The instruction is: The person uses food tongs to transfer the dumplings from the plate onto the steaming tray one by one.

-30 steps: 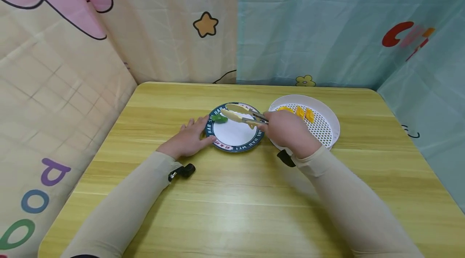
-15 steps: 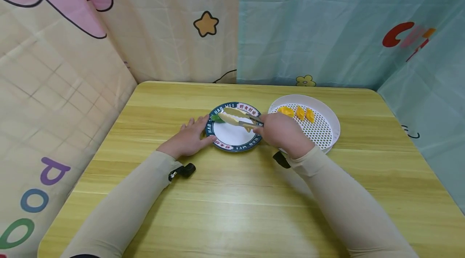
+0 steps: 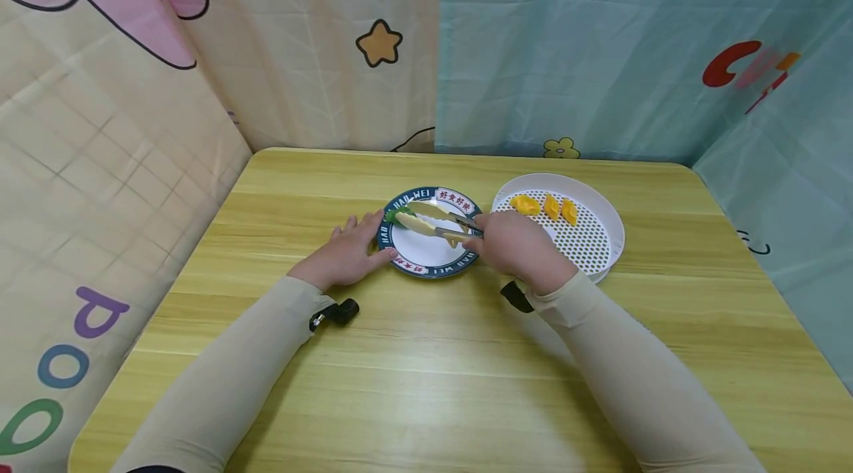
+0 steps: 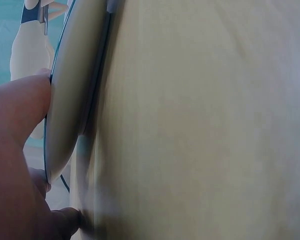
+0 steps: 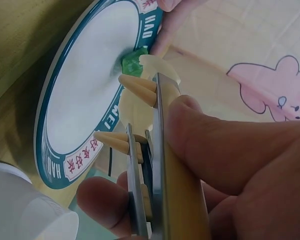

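Note:
My right hand [image 3: 520, 243] grips tongs [image 3: 417, 225] with pale tips and metal arms, stretched over a round plate [image 3: 423, 245]. The plate has a white middle and a dark blue-green lettered rim. At its left side, a small green piece [image 5: 133, 63] lies by the tong tips; whether they squeeze it I cannot tell. My left hand [image 3: 345, 255] touches the plate's left rim, thumb and fingers spread. From the left wrist view, the thumb [image 4: 32, 97] meets the plate's edge, and the plate's underside [image 4: 75, 80] shows.
A white round tray [image 3: 611, 221] with a perforated base stands right of the plate, partly behind my right hand. Several yellow pieces [image 3: 525, 205] lie in it. Wooden tabletop [image 3: 413, 384] spreads in front; printed curtains [image 3: 566, 51] hang behind and at the sides.
The tongs have moved slightly left and down to the green piece, and their tips have come closer together. My right hand shifted a little left; the left hand stayed on the rim.

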